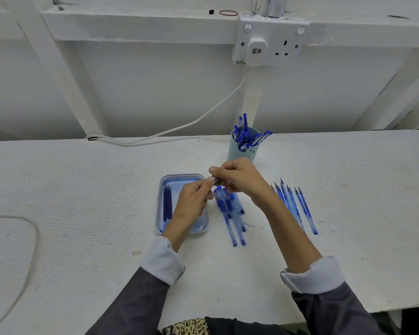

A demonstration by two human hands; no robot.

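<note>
Hands: left hand [194,199] and right hand [237,177] are both pinching a small pen part [214,180].
Risk: the fingertip hold is looking thin, so the part may be slipping down towards the tray [182,175].

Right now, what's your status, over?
Both busy: left hand and right hand pinch one pen. Tray under left hand. Loose pens beneath, cup behind; nothing blocking.

Tray [158,209] left of pens [228,221], cup [237,154] behind (upright)
</note>
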